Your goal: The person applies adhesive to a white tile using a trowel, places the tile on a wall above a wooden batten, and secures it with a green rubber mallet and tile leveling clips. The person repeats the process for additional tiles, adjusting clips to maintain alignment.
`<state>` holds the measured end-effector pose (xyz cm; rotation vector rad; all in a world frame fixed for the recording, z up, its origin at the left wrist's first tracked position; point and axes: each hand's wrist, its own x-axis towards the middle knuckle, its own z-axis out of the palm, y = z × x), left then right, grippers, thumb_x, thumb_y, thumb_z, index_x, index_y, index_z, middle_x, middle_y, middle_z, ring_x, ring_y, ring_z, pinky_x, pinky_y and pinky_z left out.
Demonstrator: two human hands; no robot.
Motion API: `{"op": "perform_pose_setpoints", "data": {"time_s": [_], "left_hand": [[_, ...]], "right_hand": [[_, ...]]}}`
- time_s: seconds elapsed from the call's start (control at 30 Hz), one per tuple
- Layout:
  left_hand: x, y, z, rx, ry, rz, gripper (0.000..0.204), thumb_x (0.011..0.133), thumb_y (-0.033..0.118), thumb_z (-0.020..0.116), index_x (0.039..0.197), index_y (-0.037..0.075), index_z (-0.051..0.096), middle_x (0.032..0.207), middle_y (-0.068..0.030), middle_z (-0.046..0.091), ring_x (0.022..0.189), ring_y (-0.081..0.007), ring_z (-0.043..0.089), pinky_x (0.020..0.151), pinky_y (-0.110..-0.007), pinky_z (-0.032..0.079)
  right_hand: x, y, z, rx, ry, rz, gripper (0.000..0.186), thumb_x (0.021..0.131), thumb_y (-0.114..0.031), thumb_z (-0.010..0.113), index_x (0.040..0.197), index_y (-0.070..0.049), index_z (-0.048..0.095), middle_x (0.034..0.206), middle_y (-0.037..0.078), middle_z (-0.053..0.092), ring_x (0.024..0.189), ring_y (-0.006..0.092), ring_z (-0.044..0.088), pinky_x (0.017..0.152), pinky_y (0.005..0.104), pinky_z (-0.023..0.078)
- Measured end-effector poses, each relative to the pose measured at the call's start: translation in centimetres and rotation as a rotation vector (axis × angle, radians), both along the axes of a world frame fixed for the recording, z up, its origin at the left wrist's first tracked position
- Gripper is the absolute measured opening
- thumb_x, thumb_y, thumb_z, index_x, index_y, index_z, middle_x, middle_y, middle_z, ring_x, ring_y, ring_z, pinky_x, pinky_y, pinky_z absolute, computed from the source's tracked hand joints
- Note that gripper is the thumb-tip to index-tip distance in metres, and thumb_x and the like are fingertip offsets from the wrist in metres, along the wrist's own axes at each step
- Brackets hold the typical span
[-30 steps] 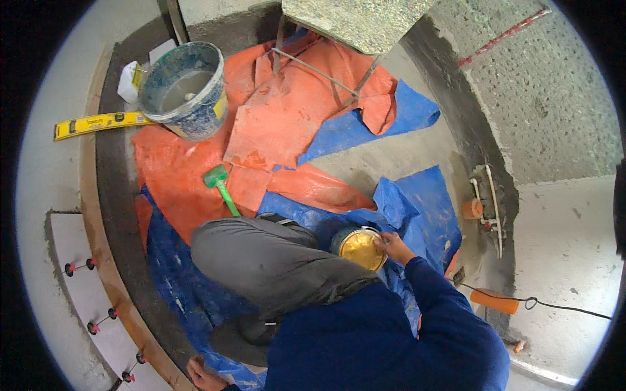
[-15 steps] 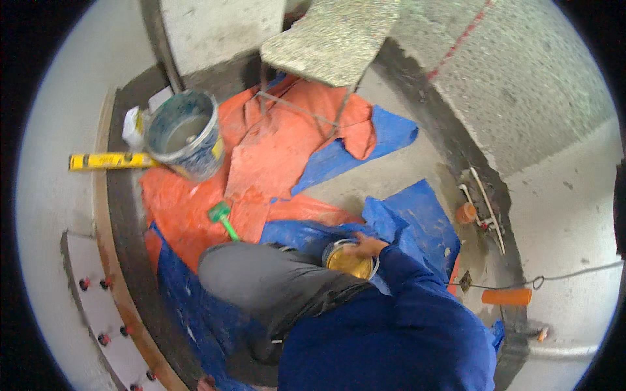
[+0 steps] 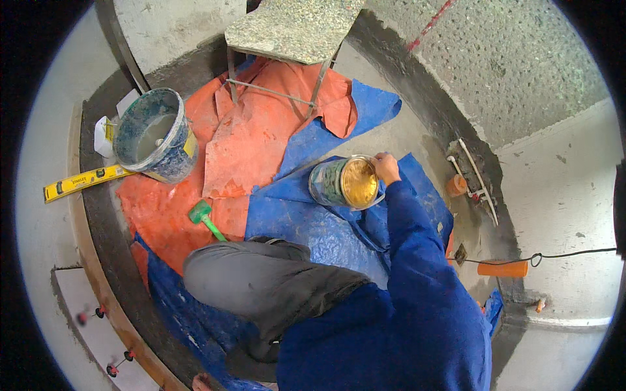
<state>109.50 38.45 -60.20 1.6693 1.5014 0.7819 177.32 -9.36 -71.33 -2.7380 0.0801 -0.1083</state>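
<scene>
My right hand (image 3: 387, 168) grips the rim or handle of a metal can (image 3: 349, 182) with a gold-coloured top, tilted over the blue tarp (image 3: 300, 228). My left hand (image 3: 202, 382) shows only partly at the bottom edge, beside the wooden strip (image 3: 124, 313); its fingers are too hidden to read. A green mallet (image 3: 201, 212) lies on the orange tarp (image 3: 163, 228), above my bent knee.
A bucket of grey liquid (image 3: 153, 137) stands left, with a yellow level (image 3: 83, 182). A speckled board (image 3: 293, 29) on metal legs is at the back. White pipes (image 3: 481, 189), a cable (image 3: 574, 254) and an orange tube (image 3: 502, 268) lie right. Tiles with clips (image 3: 81, 293) line the left.
My right hand has moved the can away from my knee, up and forward over the tarp. The blue tarp beneath it shows more fully.
</scene>
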Motion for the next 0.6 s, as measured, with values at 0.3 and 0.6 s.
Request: {"op": "perform_pose_setpoints", "data": {"time_s": [0.3,0.6], "left_hand": [[-1.1,3.4,-1.9,0.029,-0.035,-0.228,0.030,0.107,0.027,0.053,0.105,0.000,0.068,0.097,-0.0081,0.067,0.091,-0.0189,0.062,0.085,-0.034,0.050],[0.9,0.1,-2.1,-0.051,-0.138,-0.090,0.019,0.102,0.013,0.060,0.104,-0.002,0.070,0.102,-0.0092,0.067,0.098,-0.0199,0.064,0.088,-0.034,0.051]], "right_hand": [[-3.4,8.7,-4.0,0.070,-0.069,0.068,0.098,0.073,-0.063,0.084,0.148,-0.010,0.050,0.152,0.033,0.043,0.140,0.0518,0.042,0.116,0.0584,0.035],[-7.6,7.8,-5.5,-0.407,-0.031,0.510,0.130,0.053,-0.067,0.091,0.155,-0.005,0.039,0.147,0.022,0.055,0.141,0.0423,0.045,0.119,0.0559,0.029]]}}
